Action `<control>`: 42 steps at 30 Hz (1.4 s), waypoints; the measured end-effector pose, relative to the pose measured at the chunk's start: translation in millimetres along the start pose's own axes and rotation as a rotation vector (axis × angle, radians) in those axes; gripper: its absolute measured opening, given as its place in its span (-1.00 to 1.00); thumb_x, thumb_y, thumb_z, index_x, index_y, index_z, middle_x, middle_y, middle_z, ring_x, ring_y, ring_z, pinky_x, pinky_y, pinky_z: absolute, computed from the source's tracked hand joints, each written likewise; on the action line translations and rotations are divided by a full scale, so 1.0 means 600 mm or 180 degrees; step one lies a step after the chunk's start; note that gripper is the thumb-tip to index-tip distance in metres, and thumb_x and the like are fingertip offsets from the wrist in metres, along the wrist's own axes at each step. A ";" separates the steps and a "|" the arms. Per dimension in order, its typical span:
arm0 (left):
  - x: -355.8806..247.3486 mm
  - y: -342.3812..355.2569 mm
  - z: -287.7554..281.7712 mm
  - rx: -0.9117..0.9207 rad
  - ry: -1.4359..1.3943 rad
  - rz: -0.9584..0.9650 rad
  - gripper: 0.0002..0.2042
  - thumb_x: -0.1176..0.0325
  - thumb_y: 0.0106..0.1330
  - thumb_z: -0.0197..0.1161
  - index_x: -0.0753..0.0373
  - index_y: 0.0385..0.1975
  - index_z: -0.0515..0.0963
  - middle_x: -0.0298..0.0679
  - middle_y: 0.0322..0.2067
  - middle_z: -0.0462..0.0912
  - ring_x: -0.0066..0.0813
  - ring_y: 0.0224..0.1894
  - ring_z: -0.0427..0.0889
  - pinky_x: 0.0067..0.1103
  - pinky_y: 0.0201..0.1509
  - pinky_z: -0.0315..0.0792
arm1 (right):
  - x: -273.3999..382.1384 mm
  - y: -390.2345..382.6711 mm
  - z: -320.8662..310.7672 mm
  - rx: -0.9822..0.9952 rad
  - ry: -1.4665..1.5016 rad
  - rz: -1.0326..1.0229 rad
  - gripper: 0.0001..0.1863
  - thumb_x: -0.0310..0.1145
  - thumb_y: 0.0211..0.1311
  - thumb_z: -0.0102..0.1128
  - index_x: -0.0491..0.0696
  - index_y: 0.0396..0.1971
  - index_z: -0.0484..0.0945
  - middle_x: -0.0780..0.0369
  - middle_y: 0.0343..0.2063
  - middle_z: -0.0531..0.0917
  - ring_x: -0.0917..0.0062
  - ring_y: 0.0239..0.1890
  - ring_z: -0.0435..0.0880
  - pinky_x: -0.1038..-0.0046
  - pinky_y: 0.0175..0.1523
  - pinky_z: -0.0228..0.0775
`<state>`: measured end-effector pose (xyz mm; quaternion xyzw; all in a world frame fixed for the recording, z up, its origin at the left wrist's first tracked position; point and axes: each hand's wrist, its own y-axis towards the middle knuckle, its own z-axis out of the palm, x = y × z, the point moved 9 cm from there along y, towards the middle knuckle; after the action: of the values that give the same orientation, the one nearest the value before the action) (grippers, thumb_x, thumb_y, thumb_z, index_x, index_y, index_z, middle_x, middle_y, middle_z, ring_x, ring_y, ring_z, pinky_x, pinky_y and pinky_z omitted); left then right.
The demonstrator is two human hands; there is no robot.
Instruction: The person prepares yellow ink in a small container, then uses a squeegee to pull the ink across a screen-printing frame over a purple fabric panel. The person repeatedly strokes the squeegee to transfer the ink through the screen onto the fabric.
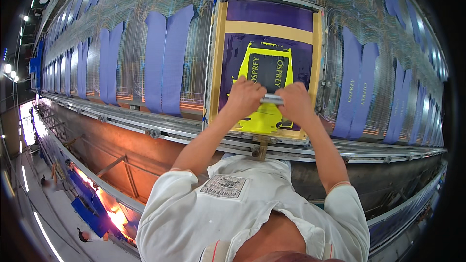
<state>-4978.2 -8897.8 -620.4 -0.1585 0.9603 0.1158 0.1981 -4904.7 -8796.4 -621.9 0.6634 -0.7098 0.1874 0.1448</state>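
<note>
In front of me a screen-printing frame (210, 68) lies on the long table, its dark purple mesh (269, 10) edged with tan tape (269, 31). Bright yellow ink (259, 122) is spread on the mesh around a dark rectangular stencil area (268, 68) with lettering. My left hand (246, 97) and my right hand (296, 103) are both closed around a squeegee (272, 99), whose grey metal bar shows between them. The squeegee lies across the lower part of the stencil, with yellow ink on its near side. Its blade edge is hidden by my hands.
Purple fabric pieces (167, 63) lie in rows on the table to both sides; a right-hand piece (356, 85) carries yellow lettering. A metal rail (121, 115) runs along the near edge, with a clamp block (260, 148) at the frame. Blue-sided tables and people stand behind me.
</note>
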 end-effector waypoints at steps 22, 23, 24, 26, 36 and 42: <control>0.046 0.054 0.010 -0.0257 0.0058 0.0071 -0.82 0.42 -0.12 0.47 0.10 -0.53 0.57 -0.30 -0.57 0.61 -0.24 -0.44 0.63 -0.33 -0.22 0.35 | -0.041 0.069 0.001 0.0355 -0.0183 0.0159 -0.82 -0.27 0.04 0.35 -0.01 -0.39 0.62 0.12 -0.44 0.69 0.18 -0.20 0.67 0.16 0.07 0.39; 0.020 0.017 0.009 -0.0275 -0.0010 0.0079 -0.81 0.44 -0.13 0.46 0.10 -0.51 0.58 -0.32 -0.55 0.61 -0.27 -0.45 0.63 -0.34 -0.22 0.36 | -0.027 0.036 0.027 0.0725 -0.0252 0.0292 -0.76 -0.21 0.03 0.39 -0.01 -0.35 0.64 0.12 -0.40 0.70 0.20 -0.16 0.67 0.16 0.08 0.39; -0.001 -0.013 0.007 -0.0295 -0.0071 0.0084 -0.79 0.45 -0.14 0.45 0.09 -0.49 0.59 -0.34 -0.54 0.61 -0.30 -0.45 0.62 -0.35 -0.21 0.36 | -0.008 0.013 0.020 0.0413 -0.0101 0.0175 -0.70 -0.17 0.02 0.43 -0.01 -0.29 0.65 0.12 -0.35 0.69 0.22 -0.12 0.66 0.16 0.10 0.39; -0.023 -0.042 0.005 -0.0225 0.0055 0.0008 -0.74 0.46 -0.16 0.45 0.10 -0.40 0.60 -0.37 -0.44 0.63 -0.36 -0.38 0.63 -0.39 -0.15 0.36 | 0.030 -0.034 -0.002 -0.0123 0.0225 -0.0058 -0.56 -0.08 -0.01 0.50 -0.01 -0.16 0.68 0.12 -0.26 0.69 0.24 -0.04 0.64 0.17 0.13 0.38; -0.027 -0.047 -0.013 -0.0093 0.0289 -0.0115 -0.77 0.41 -0.14 0.42 0.10 -0.42 0.60 -0.36 -0.37 0.64 -0.33 -0.21 0.63 -0.38 -0.04 0.35 | -0.344 -0.169 -0.052 -0.1853 0.0607 0.2935 -0.56 0.00 0.34 0.28 -0.15 -0.18 0.67 0.05 -0.18 0.73 0.14 -0.11 0.68 0.19 0.02 0.46; -0.003 -0.077 -0.069 -0.0411 -0.0082 -0.0229 -0.79 0.44 -0.13 0.40 0.10 -0.45 0.58 -0.35 -0.39 0.61 -0.33 -0.22 0.63 -0.37 -0.04 0.35 | -0.229 -0.120 -0.132 -0.1814 0.0732 0.2695 -0.58 -0.04 0.40 0.22 -0.17 -0.34 0.65 0.09 -0.39 0.69 0.29 -0.32 0.63 0.29 -0.13 0.43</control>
<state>-4974.8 -8951.7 -590.2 -0.2038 0.9419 0.1723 0.2038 -4825.6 -8641.9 -608.8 0.2277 -0.9182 0.1006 0.3082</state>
